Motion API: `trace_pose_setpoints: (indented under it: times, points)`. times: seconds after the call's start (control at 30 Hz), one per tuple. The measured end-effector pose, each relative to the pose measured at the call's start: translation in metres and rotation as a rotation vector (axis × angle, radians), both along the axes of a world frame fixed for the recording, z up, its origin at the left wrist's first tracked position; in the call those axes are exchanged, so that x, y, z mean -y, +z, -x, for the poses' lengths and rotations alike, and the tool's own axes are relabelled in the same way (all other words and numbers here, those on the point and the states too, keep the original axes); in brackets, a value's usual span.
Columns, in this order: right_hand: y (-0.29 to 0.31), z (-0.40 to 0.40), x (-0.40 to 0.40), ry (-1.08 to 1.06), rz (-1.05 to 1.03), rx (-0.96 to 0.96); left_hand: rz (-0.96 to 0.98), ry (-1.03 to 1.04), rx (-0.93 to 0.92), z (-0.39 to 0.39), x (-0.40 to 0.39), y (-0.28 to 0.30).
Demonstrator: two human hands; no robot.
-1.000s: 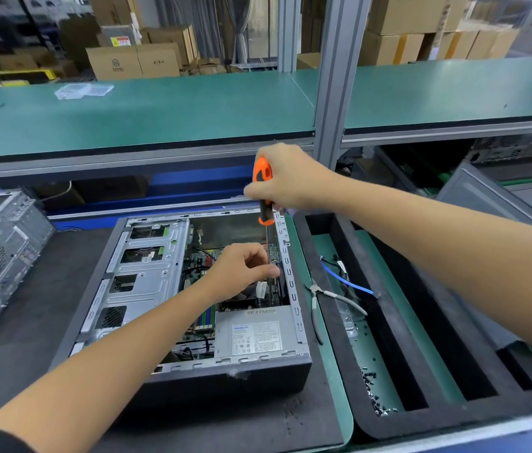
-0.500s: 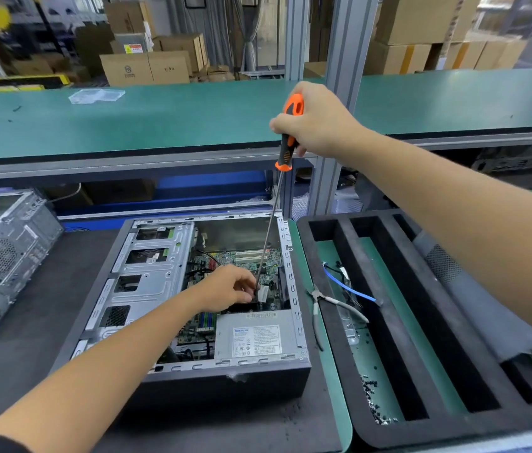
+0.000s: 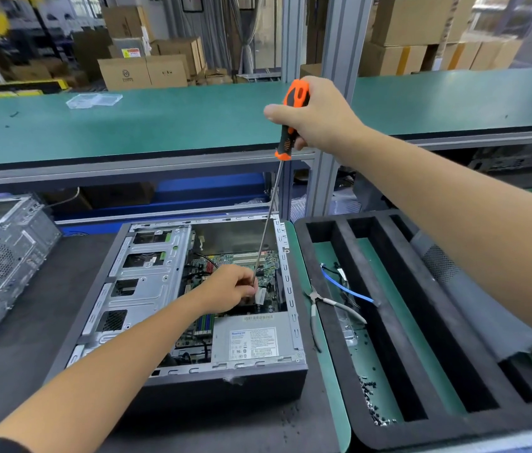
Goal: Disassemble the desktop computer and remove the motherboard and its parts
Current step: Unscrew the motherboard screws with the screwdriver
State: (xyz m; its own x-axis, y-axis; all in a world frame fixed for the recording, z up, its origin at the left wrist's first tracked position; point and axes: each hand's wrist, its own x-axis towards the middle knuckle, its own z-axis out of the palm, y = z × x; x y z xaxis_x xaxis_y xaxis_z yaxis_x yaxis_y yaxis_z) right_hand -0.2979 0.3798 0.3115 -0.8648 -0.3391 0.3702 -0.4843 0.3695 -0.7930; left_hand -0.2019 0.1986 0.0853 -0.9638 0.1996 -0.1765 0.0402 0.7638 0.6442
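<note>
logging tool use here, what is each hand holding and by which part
The right hand holds the long screwdriver by its orange and black handle. The left hand pinches the lower end of its metal shaft, near the tip, over the motherboard.

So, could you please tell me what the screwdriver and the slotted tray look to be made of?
The screwdriver: orange and black handle, likely plastic or rubber; thin grey shaft, shiny like steel. The tray: matte black, thick soft-edged walls, probably foam.
</note>
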Motion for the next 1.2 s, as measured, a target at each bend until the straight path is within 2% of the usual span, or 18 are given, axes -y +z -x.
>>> trace_pose_setpoints:
  times: [0.2, 0.57, 0.7, 0.97, 1.2]
  points:
    - [0.013, -0.001, -0.013, 0.066, 0.017, 0.095, 0.118, -0.045, -0.051, 0.022, -0.027, 0.009]
    - [0.033, 0.003, -0.076, -0.098, -0.048, -0.101, 0.125, -0.150, -0.074, 0.061, -0.105, 0.034]
    - [0.013, 0.001, -0.103, -0.148, -0.106, -0.106, 0.116, -0.222, -0.021, 0.064, -0.140, 0.024]
    - [-0.055, -0.009, -0.155, -0.190, -0.173, 0.013, 0.299, -0.405, 0.162, 0.051, -0.212, -0.025]
    - [-0.083, -0.020, -0.181, -0.195, -0.139, 0.087, 0.372, -0.426, 0.166, 0.043, -0.240, -0.044]
